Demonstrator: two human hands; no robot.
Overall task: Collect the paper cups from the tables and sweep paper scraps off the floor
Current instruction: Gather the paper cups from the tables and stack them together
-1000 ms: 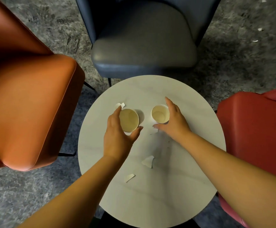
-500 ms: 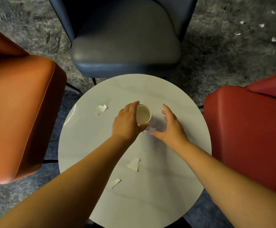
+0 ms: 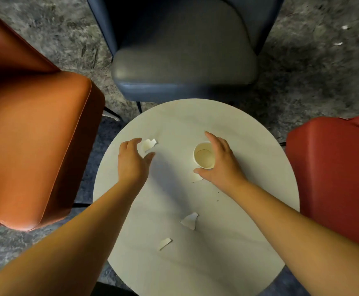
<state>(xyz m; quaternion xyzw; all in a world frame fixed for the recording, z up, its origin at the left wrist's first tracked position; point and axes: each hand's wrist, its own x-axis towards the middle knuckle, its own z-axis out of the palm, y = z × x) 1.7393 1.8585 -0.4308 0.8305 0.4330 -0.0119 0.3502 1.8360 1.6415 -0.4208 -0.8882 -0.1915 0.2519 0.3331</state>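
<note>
The paper cup (image 3: 204, 155) stands upright on the round counter (image 3: 259, 210), right of its middle, with the right hand (image 3: 221, 162) curved around its far and right side, thumb at the near wall; that grip looks closed on the cup, though contact all round cannot be confirmed from above. It seems to be two cups nested (a double rim is hinted, not clear). Such a cup should be very light, thin-walled and easy to crush, so a gentle hold around the upper wall, just below the stiffer rolled rim, ought to serve best. It appears empty, so tipping should matter little.

The left hand (image 3: 131, 161) hovers with fingers curved and apart, holding nothing, just beside a torn scrap (image 3: 149, 144) near the counter's left edge. Flat scraps are feather-light and hard to pinch off a smooth top; sliding one to the edge may be easier.

A second scrap (image 3: 195, 177) lies partly under the right thumb. Two more (image 3: 189, 221) (image 3: 164, 243) lie nearer the person.

Hidden: the cup's right wall and base, and the counter's leg. The floor scraps (image 3: 338, 43) at upper right are blurred and partly cut off by the frame.
</note>
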